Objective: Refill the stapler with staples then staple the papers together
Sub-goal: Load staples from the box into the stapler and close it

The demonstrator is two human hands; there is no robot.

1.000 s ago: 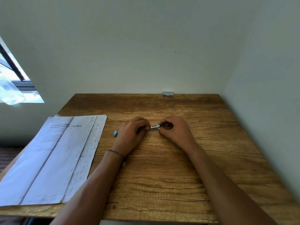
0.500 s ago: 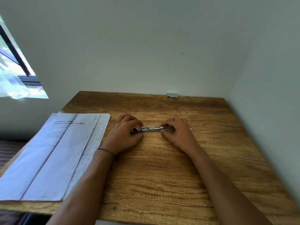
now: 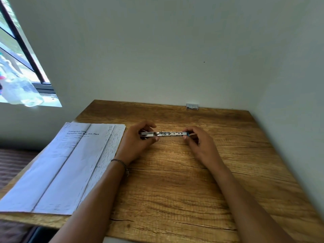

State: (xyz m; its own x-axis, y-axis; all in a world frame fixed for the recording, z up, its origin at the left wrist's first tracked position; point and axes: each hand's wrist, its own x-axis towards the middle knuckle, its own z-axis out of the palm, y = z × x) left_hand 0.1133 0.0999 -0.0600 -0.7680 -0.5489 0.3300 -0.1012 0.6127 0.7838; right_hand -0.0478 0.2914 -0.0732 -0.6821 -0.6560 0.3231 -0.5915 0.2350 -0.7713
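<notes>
Covering stapler (image 3: pixel 164 134) ends (both), hands (image 3: pixel 135 142) grip.

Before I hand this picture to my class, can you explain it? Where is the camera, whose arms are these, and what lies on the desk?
There is no machine: a person wears a camera on the head, looking down at their own bare arms. The left hand and right hand hold the two ends of an opened metal stapler over a wooden table. Printed papers lie at the left. A small strip, probably staples, sits at the far edge by the wall.
</notes>
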